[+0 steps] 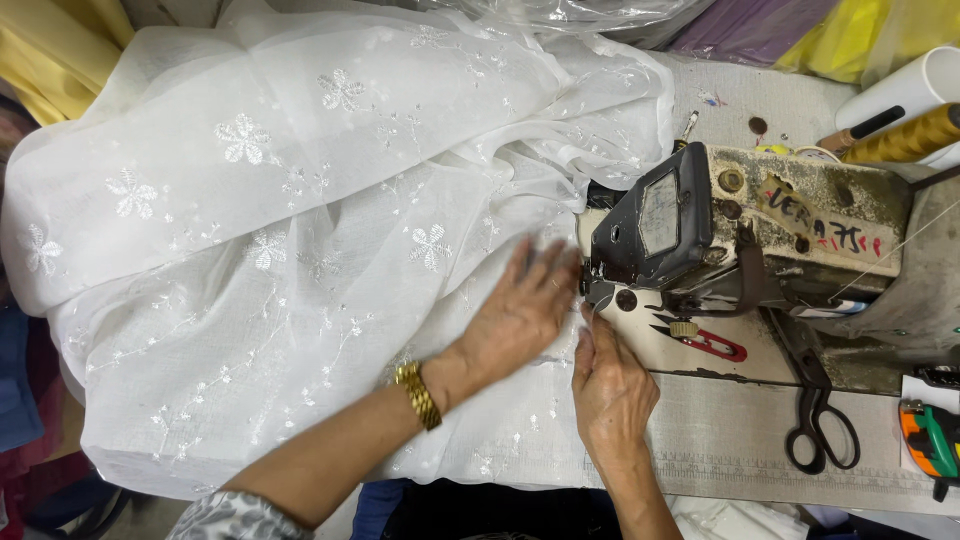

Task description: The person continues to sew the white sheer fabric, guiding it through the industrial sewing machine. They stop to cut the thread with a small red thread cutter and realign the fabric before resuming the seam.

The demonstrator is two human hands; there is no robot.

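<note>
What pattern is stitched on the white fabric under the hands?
Embroidered white flowers on trailing stems cover the sheer white fabric, clearest in the head view.

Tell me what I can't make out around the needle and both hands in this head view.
- Needle and presser foot: hidden behind the sewing machine head and the left hand.
- Seam line: covered by the right hand and folds of white embroidered fabric.
- Left fingertips: motion-blurred, so contact is unclear.
- Green and orange tool: cut off by the right edge.
- Thread path from the gold thread cone: too thin to follow.

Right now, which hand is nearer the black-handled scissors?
The right hand: it lies just left of the black-handled scissors. The left hand rests farther left on the white embroidered fabric.
</note>
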